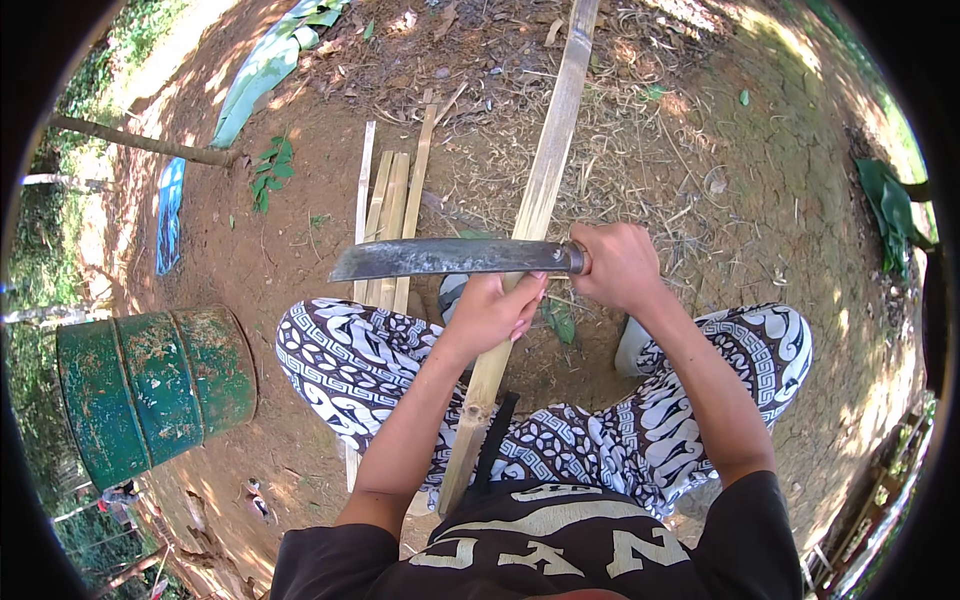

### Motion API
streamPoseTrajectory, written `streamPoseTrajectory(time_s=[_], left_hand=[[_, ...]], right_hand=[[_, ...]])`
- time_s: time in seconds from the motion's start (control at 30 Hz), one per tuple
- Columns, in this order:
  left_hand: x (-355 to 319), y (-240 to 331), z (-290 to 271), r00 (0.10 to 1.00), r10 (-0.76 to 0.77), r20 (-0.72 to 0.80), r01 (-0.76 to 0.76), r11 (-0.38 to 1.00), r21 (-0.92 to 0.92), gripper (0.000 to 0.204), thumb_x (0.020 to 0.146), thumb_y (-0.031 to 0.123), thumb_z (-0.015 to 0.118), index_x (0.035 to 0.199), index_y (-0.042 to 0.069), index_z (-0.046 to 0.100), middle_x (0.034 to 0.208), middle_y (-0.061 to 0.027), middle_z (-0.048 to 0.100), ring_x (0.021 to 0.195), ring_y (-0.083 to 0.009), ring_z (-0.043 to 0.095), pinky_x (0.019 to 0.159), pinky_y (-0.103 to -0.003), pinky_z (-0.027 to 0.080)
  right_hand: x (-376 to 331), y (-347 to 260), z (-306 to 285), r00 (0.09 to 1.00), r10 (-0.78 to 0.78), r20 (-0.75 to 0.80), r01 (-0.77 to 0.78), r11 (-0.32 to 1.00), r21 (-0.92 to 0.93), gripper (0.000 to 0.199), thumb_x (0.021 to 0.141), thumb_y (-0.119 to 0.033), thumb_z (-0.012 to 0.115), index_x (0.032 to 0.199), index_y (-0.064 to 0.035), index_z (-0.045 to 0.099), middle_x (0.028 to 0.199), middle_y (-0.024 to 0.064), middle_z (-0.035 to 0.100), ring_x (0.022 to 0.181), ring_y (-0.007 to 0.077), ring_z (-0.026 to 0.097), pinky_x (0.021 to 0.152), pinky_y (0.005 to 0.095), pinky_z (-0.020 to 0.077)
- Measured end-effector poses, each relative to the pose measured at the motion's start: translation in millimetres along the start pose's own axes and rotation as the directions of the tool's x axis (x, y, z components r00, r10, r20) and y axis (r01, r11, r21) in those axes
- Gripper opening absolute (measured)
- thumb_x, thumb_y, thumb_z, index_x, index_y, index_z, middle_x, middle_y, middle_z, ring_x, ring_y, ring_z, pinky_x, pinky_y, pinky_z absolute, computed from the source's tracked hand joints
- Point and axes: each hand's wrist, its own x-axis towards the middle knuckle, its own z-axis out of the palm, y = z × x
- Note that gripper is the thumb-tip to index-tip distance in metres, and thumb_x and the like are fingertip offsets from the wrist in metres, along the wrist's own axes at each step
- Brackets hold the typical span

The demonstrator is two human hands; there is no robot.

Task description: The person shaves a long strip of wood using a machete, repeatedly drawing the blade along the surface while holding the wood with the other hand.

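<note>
My right hand (618, 265) is closed round the handle of a machete (440, 258), whose dark, worn blade points left and lies across a long bamboo strip (545, 180). The strip runs from beside my waist, between my knees, to the far edge of the view. Just below the blade, my left hand (495, 312) grips the strip, its fingers wrapped round it. Part of the strip is hidden under that hand and the blade. Several cut bamboo slats (395, 205) lie on the ground beyond my left knee, partly behind the blade.
A rusty green drum (155, 385) lies to my left. Farther off are a blue plastic piece (170, 215), a thin pole (140, 140), a leafy sprig (270, 172) and a large green leaf (265, 75). Straw and shavings (640, 170) cover the earth ahead.
</note>
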Motion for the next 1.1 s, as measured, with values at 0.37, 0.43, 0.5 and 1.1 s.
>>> streamPoseTrajectory(time_s=[0.37, 0.43, 0.5, 1.1], left_hand=[[4.9, -14.5, 0.8, 1.0, -0.003, -0.008, 0.005, 0.977, 0.213, 0.02, 0.107, 0.02, 0.049, 0.119, 0.005, 0.047, 0.08, 0.0032, 0.047, 0.052, -0.0028, 0.038, 0.044, -0.021, 0.035], [11.1, -18.6, -0.4, 0.996, 0.09, -0.01, -0.083, 0.952, 0.294, 0.021, 0.107, 0.02, 0.049, 0.121, 0.005, 0.045, 0.08, 0.0032, 0.047, 0.052, -0.0028, 0.038, 0.044, -0.021, 0.035], [14.3, -16.6, -1.4, 0.989, 0.144, -0.013, -0.132, 0.935, 0.33, 0.022, 0.107, 0.019, 0.048, 0.123, 0.005, 0.044, 0.08, 0.003, 0.047, 0.052, -0.0027, 0.037, 0.044, -0.021, 0.035], [2.0, 9.3, -6.4, 0.996, 0.061, -0.061, -0.063, 0.998, -0.024, 0.027, 0.103, 0.013, 0.052, 0.127, 0.003, 0.047, 0.071, 0.0001, 0.051, 0.045, -0.0054, 0.042, 0.039, -0.023, 0.035]], right_hand=[[1.1, 29.2, 25.1, 0.998, -0.017, -0.063, 0.018, 1.0, 0.015, 0.019, 0.062, -0.015, 0.071, 0.072, -0.0081, 0.056, 0.061, 0.0145, 0.062, 0.06, 0.039, 0.063, 0.058, 0.0494, 0.0511], [6.6, 49.7, 31.6, 0.998, 0.054, -0.016, -0.054, 0.998, -0.026, 0.02, 0.062, -0.015, 0.071, 0.072, -0.0082, 0.056, 0.062, 0.0141, 0.062, 0.061, 0.0389, 0.063, 0.058, 0.0491, 0.0515], [8.0, 66.1, 24.5, 0.994, 0.09, -0.054, -0.093, 0.994, -0.064, 0.02, 0.061, -0.015, 0.071, 0.072, -0.008, 0.056, 0.062, 0.0134, 0.061, 0.062, 0.0388, 0.063, 0.059, 0.049, 0.0517], [17.1, 53.7, -17.3, 0.872, 0.448, -0.195, -0.391, 0.88, 0.27, 0.016, 0.079, -0.014, 0.058, 0.075, 0.0014, 0.063, 0.059, 0.0196, 0.059, 0.055, 0.0353, 0.059, 0.06, 0.0492, 0.0504]])
